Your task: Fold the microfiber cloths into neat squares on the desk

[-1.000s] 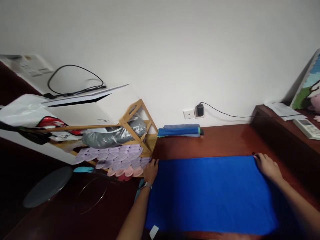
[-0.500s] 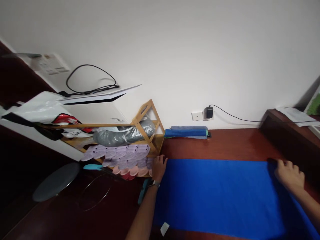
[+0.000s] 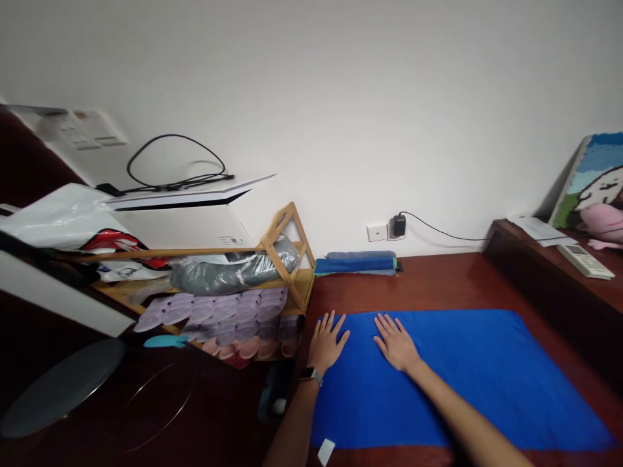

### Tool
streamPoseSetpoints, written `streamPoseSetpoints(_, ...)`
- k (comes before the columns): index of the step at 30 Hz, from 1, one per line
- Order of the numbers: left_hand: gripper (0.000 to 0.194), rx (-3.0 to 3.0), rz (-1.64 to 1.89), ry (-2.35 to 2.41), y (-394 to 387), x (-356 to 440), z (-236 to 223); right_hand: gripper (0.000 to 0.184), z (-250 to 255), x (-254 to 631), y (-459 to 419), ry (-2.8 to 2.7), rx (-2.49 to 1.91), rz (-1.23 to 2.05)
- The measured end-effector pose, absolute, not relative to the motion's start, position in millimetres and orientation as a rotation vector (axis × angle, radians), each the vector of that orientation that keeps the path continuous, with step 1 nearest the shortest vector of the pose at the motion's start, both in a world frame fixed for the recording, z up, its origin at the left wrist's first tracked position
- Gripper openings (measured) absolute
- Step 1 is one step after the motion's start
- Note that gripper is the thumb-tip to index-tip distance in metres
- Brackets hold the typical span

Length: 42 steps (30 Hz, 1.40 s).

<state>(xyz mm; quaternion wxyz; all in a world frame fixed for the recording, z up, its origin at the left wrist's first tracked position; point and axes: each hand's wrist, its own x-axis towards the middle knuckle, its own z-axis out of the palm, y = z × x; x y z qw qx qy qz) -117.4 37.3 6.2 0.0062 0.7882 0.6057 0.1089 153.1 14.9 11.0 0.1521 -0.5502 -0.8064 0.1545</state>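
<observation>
fingers of the right hand were spread apart and pressed flat, gripping nothing, on the blue cloth, near its far edge and left of its middle. the left hand was likewise open and fanned out, holding nothing, at the cloth's far left corner; a watch circled that wrist. the cloth lay spread on the reddish-brown desk, a small white tag at its near left corner. folded cloths lay beyond it against the wall, below a black adapter. a wooden rack stood to the left; a white remote rested on a raised ledge to the right.
</observation>
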Motion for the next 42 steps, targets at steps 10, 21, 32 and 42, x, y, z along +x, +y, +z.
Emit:
streamPoseSetpoints(10, 0.059, 2.535, 0.29, 1.918, 43.1, -121.7, 6.9, 0.078, -22.2, 484.4, -1.2, -1.732, -2.407, 0.23)
streamPoseSetpoints(21, 0.061, 2.514, 0.159, 1.951, 45.4, -121.3, 6.3, 0.083, -39.3, 514.3, -6.5, -1.664, -2.435, 0.243)
streamPoseSetpoints(32, 0.062, 2.534, 0.201, 1.889, 43.3, -130.4, 11.3, 0.075, 12.9, 408.3, 10.4, -1.771, -2.278, 0.076)
streamPoseSetpoints(42, 0.06, 2.533, 0.314, 1.958, 45.2, -133.1, 0.0, 0.068, 13.3, 97.0, 22.7, -2.343, -1.465, 0.439)
